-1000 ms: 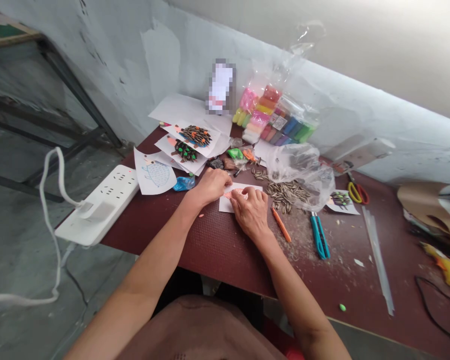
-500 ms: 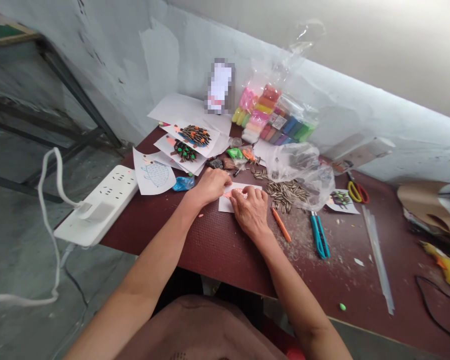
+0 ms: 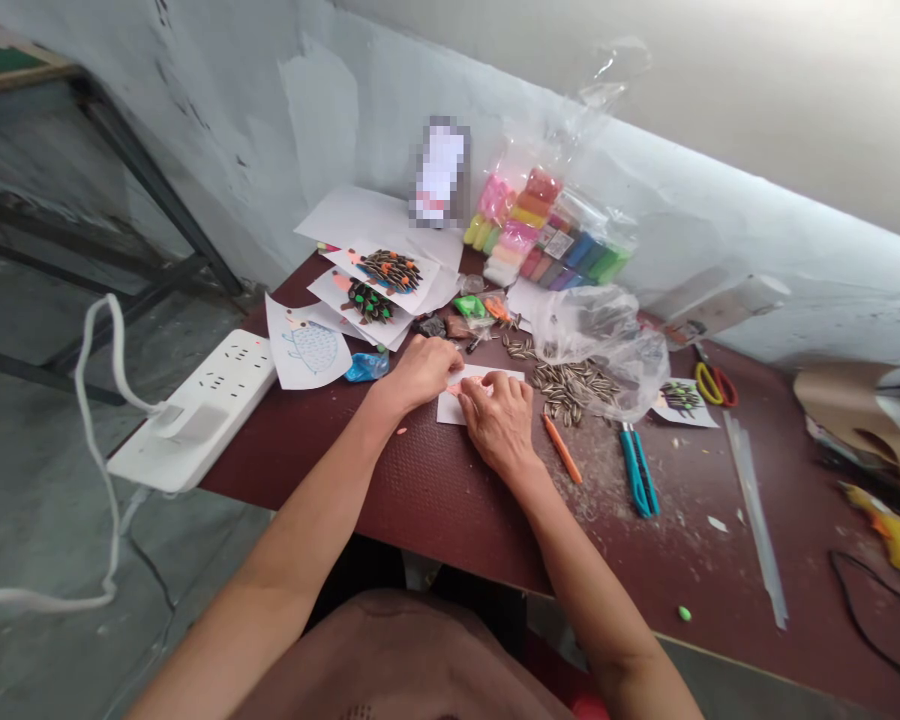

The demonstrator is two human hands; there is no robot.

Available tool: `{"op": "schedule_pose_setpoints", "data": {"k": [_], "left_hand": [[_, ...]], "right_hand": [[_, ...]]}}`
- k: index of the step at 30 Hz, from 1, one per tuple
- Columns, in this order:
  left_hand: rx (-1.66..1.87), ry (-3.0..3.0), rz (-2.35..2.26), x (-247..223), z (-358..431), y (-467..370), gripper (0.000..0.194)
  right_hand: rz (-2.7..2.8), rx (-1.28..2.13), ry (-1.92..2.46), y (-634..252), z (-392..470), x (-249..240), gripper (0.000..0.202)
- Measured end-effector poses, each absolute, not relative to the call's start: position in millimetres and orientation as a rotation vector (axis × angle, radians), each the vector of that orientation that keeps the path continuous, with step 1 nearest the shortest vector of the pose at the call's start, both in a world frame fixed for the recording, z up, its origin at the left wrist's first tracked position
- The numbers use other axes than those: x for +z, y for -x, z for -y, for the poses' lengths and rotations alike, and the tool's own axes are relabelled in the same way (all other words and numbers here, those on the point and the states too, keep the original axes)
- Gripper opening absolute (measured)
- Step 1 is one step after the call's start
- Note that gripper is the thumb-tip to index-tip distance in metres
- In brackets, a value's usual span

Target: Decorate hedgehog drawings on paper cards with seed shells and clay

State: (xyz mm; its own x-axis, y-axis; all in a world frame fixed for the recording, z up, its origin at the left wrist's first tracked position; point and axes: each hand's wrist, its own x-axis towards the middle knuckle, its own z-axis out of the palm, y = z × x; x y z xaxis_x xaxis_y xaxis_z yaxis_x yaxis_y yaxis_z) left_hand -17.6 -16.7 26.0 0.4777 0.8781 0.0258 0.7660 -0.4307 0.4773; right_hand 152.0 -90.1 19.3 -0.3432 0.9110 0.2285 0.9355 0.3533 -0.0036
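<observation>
A small white sheet of paper (image 3: 451, 411) lies on the table before me, with salmon-orange modelling clay (image 3: 468, 384) on it. My left hand (image 3: 424, 370) rests at the sheet's upper left edge, its fingers bent and closed there. My right hand (image 3: 499, 418) covers the right part of the sheet. Its fingers are curled together with the tips pressed against the clay, hiding much of it. Just right of that hand lie an orange pen-like stick (image 3: 562, 449) and a heap of striped sunflower seeds (image 3: 574, 388).
A teal utility knife (image 3: 639, 472), scissors (image 3: 716, 385) and a yellow glue gun (image 3: 886, 527) lie to the right. Hedgehog pictures (image 3: 390, 272) and a power strip (image 3: 195, 410) are at left. Bagged coloured clay (image 3: 547, 235) stands behind, beside a blurred phone (image 3: 440, 172).
My right hand has shifted very slightly left, its fingertips still on the clay. The left hand stays at the sheet's edge.
</observation>
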Motion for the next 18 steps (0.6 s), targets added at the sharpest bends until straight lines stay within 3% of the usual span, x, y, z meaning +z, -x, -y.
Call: {"op": "schedule_pose_setpoints", "data": {"k": [18], "left_hand": [[0.383,-2.321,-1.37,26.5,16.3,18.1,0.022]], "right_hand": [[2.454,-0.159,1.618,-149.9,93.5,18.3,0.034]]}}
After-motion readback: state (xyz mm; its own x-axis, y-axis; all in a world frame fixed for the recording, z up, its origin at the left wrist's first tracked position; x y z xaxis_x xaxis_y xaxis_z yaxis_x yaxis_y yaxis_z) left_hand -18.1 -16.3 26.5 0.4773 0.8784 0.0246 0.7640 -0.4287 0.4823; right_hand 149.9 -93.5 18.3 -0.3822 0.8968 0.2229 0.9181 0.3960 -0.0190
